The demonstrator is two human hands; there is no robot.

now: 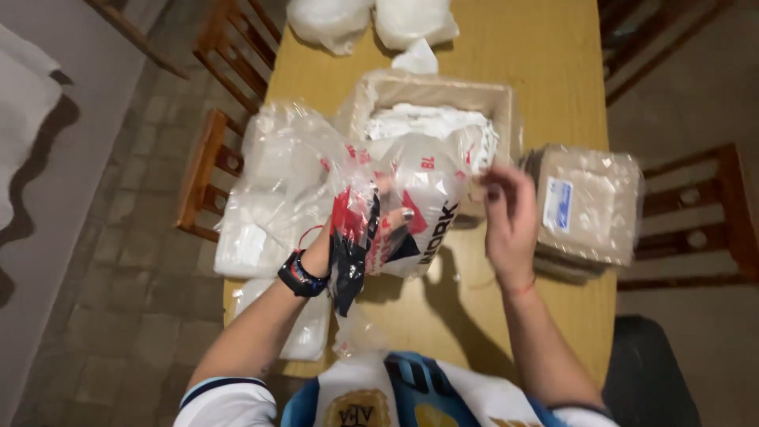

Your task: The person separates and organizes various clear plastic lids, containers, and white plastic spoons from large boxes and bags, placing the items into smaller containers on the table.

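My left hand (pixel 360 229) is inside a clear plastic bag (pixel 427 198) printed in red, black and white, and grips it from within above the wooden table (pixel 545 55). My right hand (pixel 508 213) pinches the bag's right edge near its top. Behind the bag stands an open cardboard box (pixel 490 99) with white folded items inside. A dark wristband sits on my left wrist.
Clear bags of white goods (pixel 269 205) pile at the table's left edge. A wrapped stack of brown packs (pixel 589 202) lies at the right. Two white bags (pixel 371 20) sit at the far end. Wooden chairs (pixel 209 170) flank the table on both sides.
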